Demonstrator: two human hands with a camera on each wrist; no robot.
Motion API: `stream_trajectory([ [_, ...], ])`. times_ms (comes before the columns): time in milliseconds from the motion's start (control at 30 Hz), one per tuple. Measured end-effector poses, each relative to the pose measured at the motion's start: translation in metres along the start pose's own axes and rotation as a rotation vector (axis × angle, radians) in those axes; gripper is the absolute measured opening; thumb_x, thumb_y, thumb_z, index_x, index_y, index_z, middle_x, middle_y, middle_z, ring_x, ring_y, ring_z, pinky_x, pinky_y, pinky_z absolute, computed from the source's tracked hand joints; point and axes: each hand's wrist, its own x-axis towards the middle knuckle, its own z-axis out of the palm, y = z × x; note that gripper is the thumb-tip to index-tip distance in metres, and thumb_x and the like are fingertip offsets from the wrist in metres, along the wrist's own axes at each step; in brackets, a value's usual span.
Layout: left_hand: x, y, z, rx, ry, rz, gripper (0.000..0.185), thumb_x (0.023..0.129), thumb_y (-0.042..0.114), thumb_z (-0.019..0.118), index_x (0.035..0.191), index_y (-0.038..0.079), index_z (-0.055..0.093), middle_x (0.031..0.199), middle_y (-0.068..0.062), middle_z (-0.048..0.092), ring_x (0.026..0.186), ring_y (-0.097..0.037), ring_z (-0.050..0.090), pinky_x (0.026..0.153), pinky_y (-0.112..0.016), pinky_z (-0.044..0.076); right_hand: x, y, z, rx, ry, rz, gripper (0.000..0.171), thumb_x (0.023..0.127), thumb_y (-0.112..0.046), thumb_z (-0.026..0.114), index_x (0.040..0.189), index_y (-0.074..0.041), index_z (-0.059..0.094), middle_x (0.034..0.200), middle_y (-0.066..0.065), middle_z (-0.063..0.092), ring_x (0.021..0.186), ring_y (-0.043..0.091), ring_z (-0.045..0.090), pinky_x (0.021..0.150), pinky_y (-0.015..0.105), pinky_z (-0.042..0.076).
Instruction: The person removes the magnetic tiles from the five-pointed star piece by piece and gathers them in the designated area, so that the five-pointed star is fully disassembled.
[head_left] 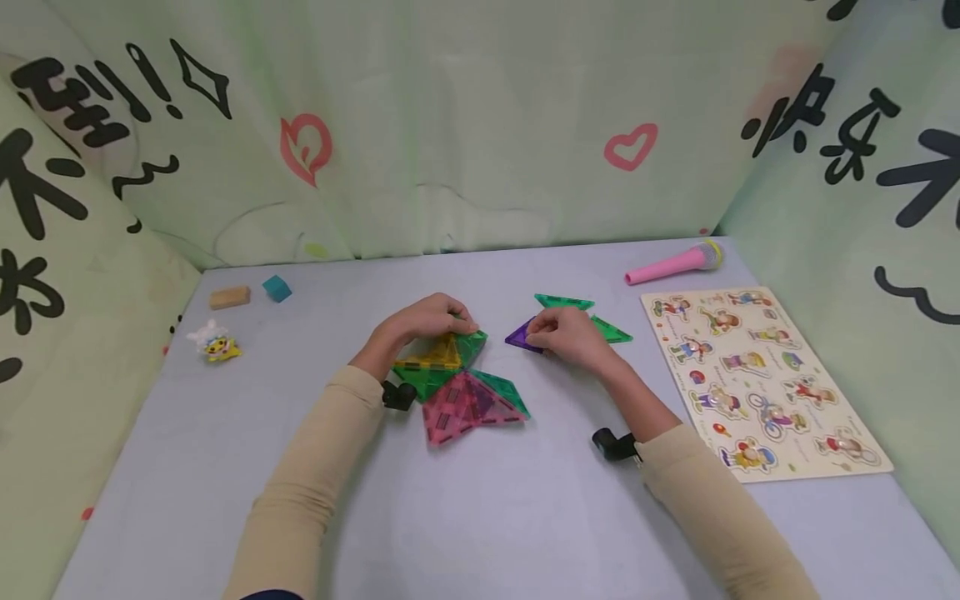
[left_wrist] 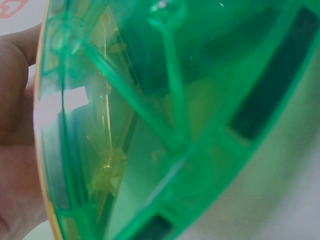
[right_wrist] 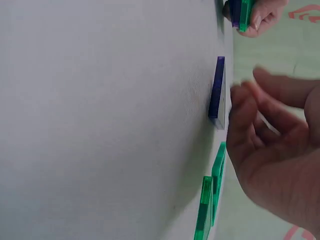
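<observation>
Purple tile (head_left: 522, 337) — under right hand (head_left: 566, 335)

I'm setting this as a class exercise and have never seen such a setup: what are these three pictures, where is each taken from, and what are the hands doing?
A person works with bare hands and wears three cameras: one on the head looking down, one on each wrist. On the grey table lies a cluster of see-through plastic tiles. The left hand grips the cluster's green and yellow top; its wrist camera sits so close that green plastic fills the picture. The right hand rests its fingers at a purple tile, seen edge-on from its wrist; whether it pinches it is unclear. Nearby lie two green tiles, a pink toy microphone and a picture puzzle board.
</observation>
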Motion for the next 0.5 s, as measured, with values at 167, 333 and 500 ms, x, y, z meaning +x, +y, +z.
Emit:
stream_trajectory([
  [167, 0.0, -0.001, -0.002, 0.005, 0.004, -0.007, 0.022, 0.096, 0.032, 0.064, 0.094, 0.013, 0.073, 0.089, 0.003, 0.061, 0.088, -0.016, 0.047, 0.079, -0.031, 0.037, -0.008, -0.004, 0.01, 0.111, -0.246, -0.069, 0.023, 0.093, -0.016, 0.066, 0.112, -0.003, 0.072, 0.095, 0.01, 0.069, 0.074, 0.018, 0.057, 0.068, 0.029, 0.049],
  [333, 0.0, -0.001, -0.001, 0.022, 0.013, -0.007, 0.021, 0.095, 0.032, 0.064, 0.096, 0.013, 0.074, 0.092, 0.002, 0.064, 0.091, -0.017, 0.048, 0.081, -0.032, 0.038, -0.009, -0.009, 0.02, 0.119, -0.362, -0.122, 0.023, 0.094, -0.017, 0.065, 0.115, -0.01, 0.074, 0.106, 0.006, 0.071, 0.075, 0.016, 0.055, 0.07, 0.028, 0.049],
  [500, 0.0, 0.002, 0.002, 0.081, 0.027, 0.01, 0.021, 0.094, 0.032, 0.064, 0.097, 0.015, 0.075, 0.096, 0.001, 0.067, 0.093, -0.017, 0.05, 0.084, -0.031, 0.04, -0.006, -0.013, 0.022, 0.075, -0.439, -0.147, 0.022, 0.094, -0.019, 0.066, 0.112, -0.013, 0.075, 0.106, 0.004, 0.068, 0.079, 0.015, 0.054, 0.071, 0.028, 0.048],
])
